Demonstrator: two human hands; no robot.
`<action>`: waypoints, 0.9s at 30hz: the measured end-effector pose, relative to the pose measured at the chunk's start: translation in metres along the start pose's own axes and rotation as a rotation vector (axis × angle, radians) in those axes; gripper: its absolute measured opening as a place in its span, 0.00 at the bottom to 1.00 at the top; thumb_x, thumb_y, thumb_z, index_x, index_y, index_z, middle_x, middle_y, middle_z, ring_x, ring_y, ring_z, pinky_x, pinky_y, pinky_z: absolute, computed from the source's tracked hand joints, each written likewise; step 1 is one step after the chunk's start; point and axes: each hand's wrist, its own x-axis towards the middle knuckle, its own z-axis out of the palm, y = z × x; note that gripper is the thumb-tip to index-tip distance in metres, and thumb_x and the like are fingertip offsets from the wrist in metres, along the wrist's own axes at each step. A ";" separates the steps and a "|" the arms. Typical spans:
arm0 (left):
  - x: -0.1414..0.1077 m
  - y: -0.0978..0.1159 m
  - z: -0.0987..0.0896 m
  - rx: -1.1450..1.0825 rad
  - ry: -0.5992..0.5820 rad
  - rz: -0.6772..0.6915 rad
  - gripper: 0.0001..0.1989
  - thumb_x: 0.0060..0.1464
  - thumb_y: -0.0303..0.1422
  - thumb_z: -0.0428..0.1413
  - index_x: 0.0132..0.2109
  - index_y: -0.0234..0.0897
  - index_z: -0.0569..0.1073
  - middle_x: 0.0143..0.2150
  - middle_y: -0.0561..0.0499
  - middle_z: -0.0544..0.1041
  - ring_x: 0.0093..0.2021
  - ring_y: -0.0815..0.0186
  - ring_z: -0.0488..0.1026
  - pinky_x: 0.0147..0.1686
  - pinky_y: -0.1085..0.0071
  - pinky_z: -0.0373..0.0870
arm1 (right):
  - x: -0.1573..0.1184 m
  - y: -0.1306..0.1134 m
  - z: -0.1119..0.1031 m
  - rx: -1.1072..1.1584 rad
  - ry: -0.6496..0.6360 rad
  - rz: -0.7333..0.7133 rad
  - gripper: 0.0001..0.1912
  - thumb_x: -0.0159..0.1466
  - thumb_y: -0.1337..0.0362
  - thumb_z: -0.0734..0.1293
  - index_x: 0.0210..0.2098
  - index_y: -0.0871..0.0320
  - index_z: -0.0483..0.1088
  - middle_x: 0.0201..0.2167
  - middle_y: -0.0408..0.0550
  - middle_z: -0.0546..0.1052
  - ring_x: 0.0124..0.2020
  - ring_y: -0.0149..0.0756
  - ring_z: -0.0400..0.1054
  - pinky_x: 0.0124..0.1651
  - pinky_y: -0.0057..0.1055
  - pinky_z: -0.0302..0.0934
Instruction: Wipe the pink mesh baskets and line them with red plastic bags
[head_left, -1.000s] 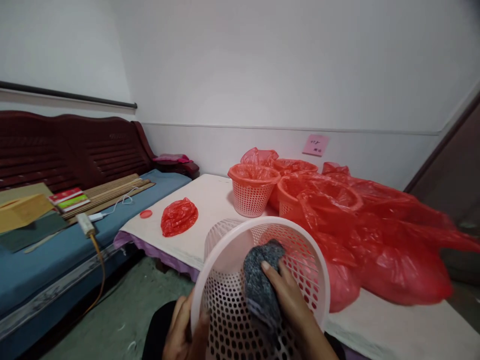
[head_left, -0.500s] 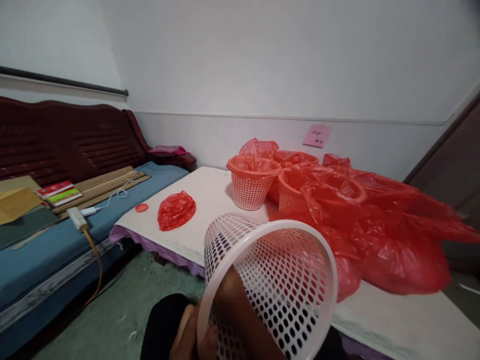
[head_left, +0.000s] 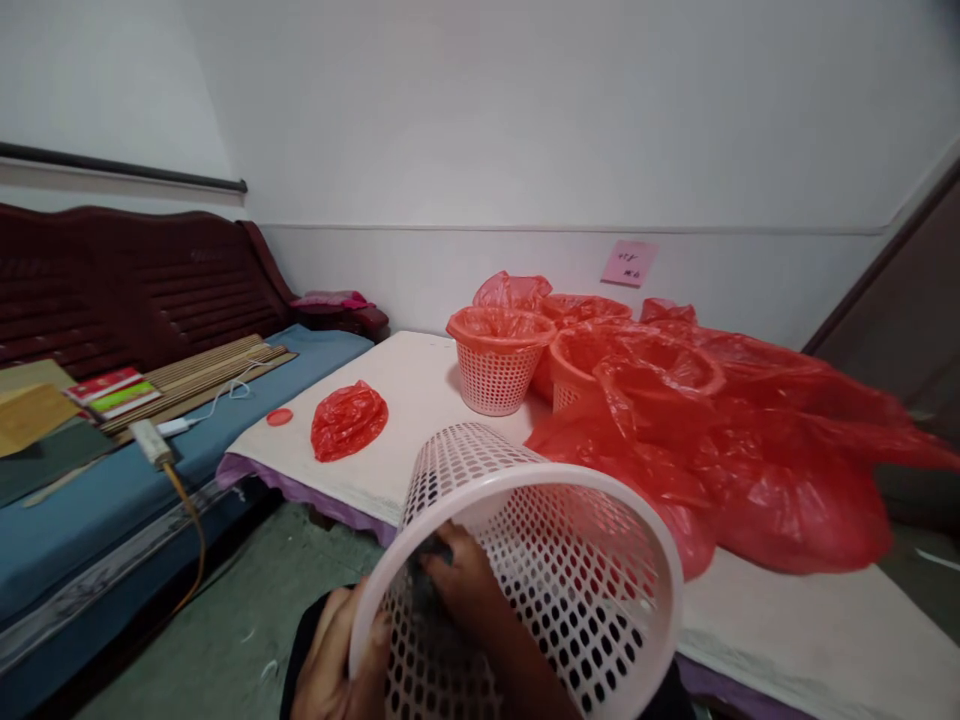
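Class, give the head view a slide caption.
Left hand grips a tilted white basket; right hand holds a dark cloth inside.

White wall (head_left: 525, 120), green floor (head_left: 247, 600). Dark-red wooden sofa (head_left: 135, 265), blue seat (head_left: 326, 348), on left; white-topped table (head_left: 416, 375) mid-room.

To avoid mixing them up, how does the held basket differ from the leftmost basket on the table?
The held basket is tilted, mouth toward the camera; the leftmost basket stands upright. The held basket is unlined; the leftmost basket has a red bag over its rim. Both have perforated walls.
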 end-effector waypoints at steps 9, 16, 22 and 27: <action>0.022 0.012 -0.011 0.044 0.040 0.193 0.17 0.49 0.47 0.58 0.40 0.42 0.79 0.40 0.51 0.77 0.43 0.61 0.74 0.40 0.71 0.69 | -0.049 -0.026 0.002 -0.146 -0.145 -0.065 0.08 0.56 0.69 0.64 0.36 0.56 0.70 0.41 0.50 0.71 0.42 0.40 0.67 0.47 0.38 0.62; 0.028 0.036 -0.014 0.075 -0.039 0.550 0.11 0.55 0.35 0.57 0.46 0.47 0.77 0.35 0.56 0.75 0.33 0.70 0.73 0.30 0.79 0.68 | -0.042 0.022 -0.008 -0.677 -0.032 0.052 0.17 0.56 0.77 0.57 0.35 0.59 0.74 0.40 0.58 0.75 0.41 0.46 0.69 0.44 0.40 0.64; 0.044 0.055 -0.013 0.107 -0.146 0.631 0.12 0.57 0.31 0.55 0.49 0.47 0.74 0.35 0.57 0.72 0.35 0.73 0.71 0.36 0.81 0.66 | -0.061 0.002 -0.007 -0.358 -0.116 -0.081 0.09 0.54 0.70 0.64 0.34 0.55 0.72 0.44 0.51 0.73 0.48 0.44 0.65 0.53 0.42 0.60; 0.051 0.066 -0.011 0.132 -0.224 0.714 0.14 0.57 0.30 0.55 0.51 0.47 0.73 0.33 0.57 0.71 0.33 0.73 0.71 0.35 0.80 0.66 | -0.060 0.006 -0.006 -0.453 -0.206 -0.070 0.08 0.54 0.69 0.65 0.33 0.57 0.74 0.42 0.54 0.74 0.46 0.49 0.67 0.52 0.48 0.60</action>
